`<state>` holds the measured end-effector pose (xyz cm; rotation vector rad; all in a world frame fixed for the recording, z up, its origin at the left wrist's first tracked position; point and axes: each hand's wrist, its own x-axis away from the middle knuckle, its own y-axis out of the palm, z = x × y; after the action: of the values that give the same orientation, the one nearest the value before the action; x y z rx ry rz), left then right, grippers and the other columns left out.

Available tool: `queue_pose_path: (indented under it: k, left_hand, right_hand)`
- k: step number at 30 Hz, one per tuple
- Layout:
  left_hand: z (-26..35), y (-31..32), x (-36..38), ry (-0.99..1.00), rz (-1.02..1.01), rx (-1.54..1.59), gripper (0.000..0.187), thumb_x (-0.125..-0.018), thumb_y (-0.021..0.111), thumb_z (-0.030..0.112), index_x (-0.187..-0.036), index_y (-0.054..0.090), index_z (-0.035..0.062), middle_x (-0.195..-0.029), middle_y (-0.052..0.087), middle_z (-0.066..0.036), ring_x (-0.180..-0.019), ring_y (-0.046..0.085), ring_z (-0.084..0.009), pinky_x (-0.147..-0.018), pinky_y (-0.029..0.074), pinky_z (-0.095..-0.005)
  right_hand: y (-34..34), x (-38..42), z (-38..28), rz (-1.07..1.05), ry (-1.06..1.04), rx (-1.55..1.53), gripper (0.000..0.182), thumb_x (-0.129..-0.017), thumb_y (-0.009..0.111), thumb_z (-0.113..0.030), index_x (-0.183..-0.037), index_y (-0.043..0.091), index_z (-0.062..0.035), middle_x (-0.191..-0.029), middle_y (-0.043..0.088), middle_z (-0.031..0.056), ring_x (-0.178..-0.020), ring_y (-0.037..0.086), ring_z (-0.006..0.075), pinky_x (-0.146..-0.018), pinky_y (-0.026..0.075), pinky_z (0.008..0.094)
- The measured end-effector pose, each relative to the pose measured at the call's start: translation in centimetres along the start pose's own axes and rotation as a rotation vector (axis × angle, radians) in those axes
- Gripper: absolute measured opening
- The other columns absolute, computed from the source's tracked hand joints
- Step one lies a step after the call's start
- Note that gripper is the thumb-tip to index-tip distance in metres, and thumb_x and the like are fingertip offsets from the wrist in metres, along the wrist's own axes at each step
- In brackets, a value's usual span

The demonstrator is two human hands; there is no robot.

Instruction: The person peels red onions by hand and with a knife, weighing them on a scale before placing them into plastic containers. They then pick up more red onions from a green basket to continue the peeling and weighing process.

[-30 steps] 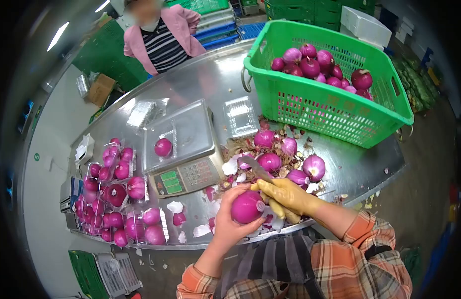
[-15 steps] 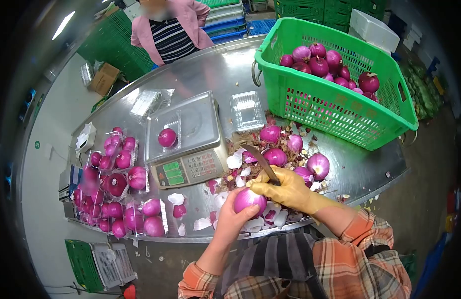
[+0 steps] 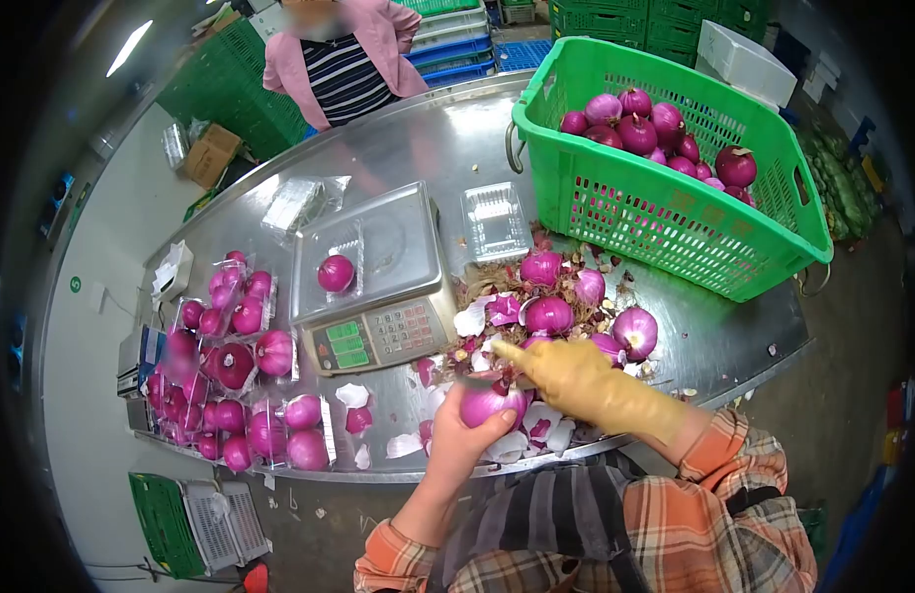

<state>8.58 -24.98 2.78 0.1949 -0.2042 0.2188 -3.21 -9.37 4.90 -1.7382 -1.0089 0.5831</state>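
Note:
My bare left hand is wrapped round a red onion at the table's near edge. My right hand, in a yellow glove, is closed on a knife whose blade lies across the onion's top; its handle is hidden in the glove. A dark strip of skin sticks up by the blade. Beyond my hands, several red onions lie among roots and dry skins. White and purple peelings are scattered by the onion I hold.
A green crate of red onions stands at back right. A scale bears a clear tray with one onion. Packed onions are at left, and an empty clear tray lies behind. A person in pink stands across the table.
The knife has swung down from pointing up and away to lying across the onion's top. My right hand has turned with it; my left hand still holds the onion.

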Motion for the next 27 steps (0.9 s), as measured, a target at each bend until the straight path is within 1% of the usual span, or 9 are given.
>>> queue_pose_path:
  k: [5,6,8,11,13,17,22,23,27]
  left_hand:
    - [0.5,-1.0,-0.7,0.072,-0.052,0.018,0.06,-0.076,0.072,0.024,-0.126,0.047,0.002,-0.11,0.058,-0.009,-0.101,0.059,-0.0194,-0.086,0.05,-0.032]
    - [0.5,-1.0,-1.2,0.0,-0.031,0.183,0.058,-0.078,0.069,0.025,-0.127,0.046,0.0026,-0.109,0.058,-0.009,-0.101,0.059,-0.02,-0.085,0.051,-0.0329]
    - [-1.2,-2.5,-3.4,-0.105,-0.042,0.415,0.049,-0.086,0.059,0.028,-0.127,0.044,0.0052,-0.108,0.057,-0.012,-0.096,0.061,-0.0238,-0.077,0.055,-0.0365]
    - [0.2,-4.9,-7.0,-0.071,0.059,0.433,0.043,-0.09,0.055,0.027,-0.124,0.045,0.0029,-0.11,0.056,-0.014,-0.089,0.063,-0.0237,-0.069,0.056,-0.0347]
    - [2.0,-7.2,-11.0,0.152,0.223,0.275,0.043,-0.089,0.059,0.026,-0.123,0.047,0.0027,-0.109,0.057,-0.013,-0.089,0.064,-0.0235,-0.065,0.056,-0.0338]
    - [6.9,-13.3,-19.3,0.511,0.581,-0.641,0.047,-0.078,0.071,0.034,-0.116,0.062,0.008,-0.11,0.057,-0.016,-0.103,0.057,-0.0282,-0.092,0.044,-0.0367]
    - [7.2,-21.2,-27.4,0.36,0.558,-1.34,0.049,-0.071,0.072,0.046,-0.108,0.066,0.0147,-0.103,0.055,-0.019,-0.092,0.06,-0.0383,-0.083,0.048,-0.0434]
    - [7.3,-21.6,-27.8,0.313,0.517,-1.419,0.049,-0.073,0.07,0.047,-0.11,0.065,0.016,-0.104,0.056,-0.02,-0.092,0.06,-0.0396,-0.083,0.049,-0.0444]
    - [4.1,-23.5,-30.5,0.256,0.485,-1.533,0.048,-0.079,0.063,0.049,-0.116,0.062,0.019,-0.107,0.054,-0.022,-0.094,0.059,-0.0422,-0.083,0.048,-0.0471]
  right_hand:
    - [3.1,1.9,5.7,0.329,0.238,-0.433,0.028,-0.093,0.05,-0.022,-0.117,0.062,-0.0135,-0.089,0.067,0.0117,-0.076,0.065,0.0274,-0.065,0.05,0.0379]
    - [1.9,2.2,4.6,0.251,0.377,-0.574,0.029,-0.095,0.048,-0.029,-0.108,0.066,-0.0102,-0.083,0.066,0.0125,-0.077,0.063,0.0288,-0.068,0.048,0.0377]
    - [2.1,2.5,3.8,0.175,0.479,-0.892,0.027,-0.095,0.052,-0.024,-0.117,0.064,-0.0153,-0.077,0.066,-0.0013,-0.046,0.049,0.0046,-0.043,0.041,0.0208]
    - [3.3,4.0,3.4,0.06,0.571,-1.013,0.026,-0.096,0.05,-0.026,-0.117,0.063,-0.0172,-0.077,0.067,0.0007,-0.044,0.048,0.007,-0.043,0.04,0.0225]
    - [3.6,5.0,3.0,0.03,0.583,-1.124,0.027,-0.096,0.05,-0.026,-0.117,0.064,-0.0173,-0.077,0.068,0.0011,-0.044,0.048,0.0071,-0.043,0.041,0.0226]
    - [4.2,6.4,2.2,-0.006,0.625,-1.139,0.027,-0.096,0.05,-0.027,-0.116,0.065,-0.0153,-0.079,0.068,0.0009,-0.043,0.048,0.0073,-0.043,0.04,0.0226]
    - [0.8,7.6,-0.7,-0.033,0.717,-1.044,0.028,-0.095,0.05,-0.025,-0.118,0.063,-0.0161,-0.082,0.069,-0.0017,-0.049,0.051,0.0058,-0.046,0.041,0.0207]
    - [2.9,8.3,0.0,0.132,0.714,-1.206,0.025,-0.095,0.054,-0.023,-0.11,0.062,-0.0056,-0.073,0.065,0.0038,-0.044,0.046,0.0075,-0.041,0.037,0.0214]
    - [3.5,9.1,0.2,0.211,0.763,-1.232,0.027,-0.095,0.054,-0.027,-0.107,0.063,-0.0057,-0.072,0.065,0.002,-0.042,0.045,0.0069,-0.039,0.034,0.0215]
